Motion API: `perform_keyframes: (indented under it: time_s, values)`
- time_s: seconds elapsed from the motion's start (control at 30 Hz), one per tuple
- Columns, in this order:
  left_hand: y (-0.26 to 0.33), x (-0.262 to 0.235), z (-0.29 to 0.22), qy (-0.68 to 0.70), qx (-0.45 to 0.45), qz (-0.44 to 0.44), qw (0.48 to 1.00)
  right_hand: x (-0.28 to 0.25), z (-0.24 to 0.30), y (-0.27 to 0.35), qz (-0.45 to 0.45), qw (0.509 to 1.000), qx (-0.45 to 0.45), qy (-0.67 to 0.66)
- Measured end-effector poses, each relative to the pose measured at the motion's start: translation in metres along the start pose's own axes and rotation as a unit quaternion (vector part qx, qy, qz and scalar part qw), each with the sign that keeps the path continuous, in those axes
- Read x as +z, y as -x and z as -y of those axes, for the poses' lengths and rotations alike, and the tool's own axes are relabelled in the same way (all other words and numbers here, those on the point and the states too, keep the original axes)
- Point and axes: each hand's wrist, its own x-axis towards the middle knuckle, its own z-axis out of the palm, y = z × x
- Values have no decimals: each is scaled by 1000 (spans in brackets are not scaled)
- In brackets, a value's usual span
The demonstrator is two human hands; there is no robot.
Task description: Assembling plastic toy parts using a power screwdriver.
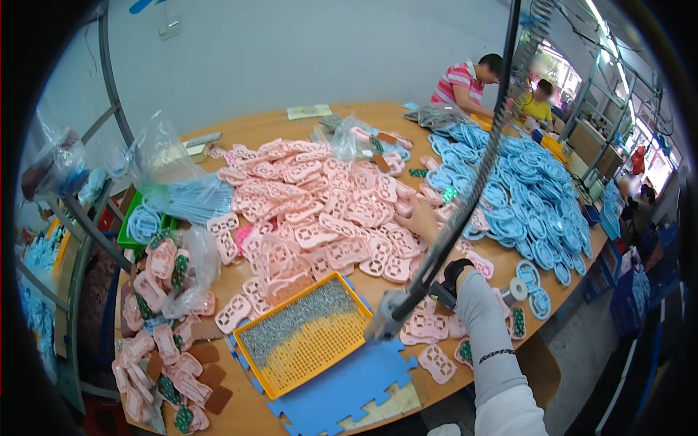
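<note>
The person's right hand (419, 220) is at pink pieces (342, 207) mid-frame, grip unclear; they look light, stiff, best pinched by an edge.

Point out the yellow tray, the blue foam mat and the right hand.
Yellow tray (317, 347): head view, on its bare perforated floor.
Blue foam mat (345, 384): head view, on its uncovered part.
Right hand (419, 221): head view, on the back of the hand.

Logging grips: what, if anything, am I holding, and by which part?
Can't tell whether your right hand grips anything; it's at the pile of pink pieces. Your left hand is out of view.
</note>
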Motion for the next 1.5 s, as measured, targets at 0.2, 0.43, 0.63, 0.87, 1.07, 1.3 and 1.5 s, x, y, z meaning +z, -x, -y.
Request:
perform_keyframes:
  time_s: [0.2, 0.43, 0.63, 0.87, 1.07, 1.3, 1.5]
  values:
    - [-24, -16, -47, 20, -80, 65, 994, -2, 5, -16, -68, 995, 55, -43]
    - [-28, -46, -92, 57, -29, 126, 990, -119, 24, 18, -61, 815, 307, -487]
    - [-43, -56, -128, 191, 120, 307, 925, -192, 73, 106, 109, 557, 149, -810]
    - [-90, 5, -166, 433, 81, 346, 828, -179, 140, 251, 144, 751, 160, -624]
    - [-92, 11, -170, 612, 17, 261, 747, -169, 218, 290, 302, 292, 276, -864]
    - [-66, 7, -131, 543, -18, 163, 823, -127, 254, 295, 265, 382, 279, -840]
    - [-65, -14, -121, 586, -3, 4, 810, -112, 257, 299, 325, 455, 241, -793]
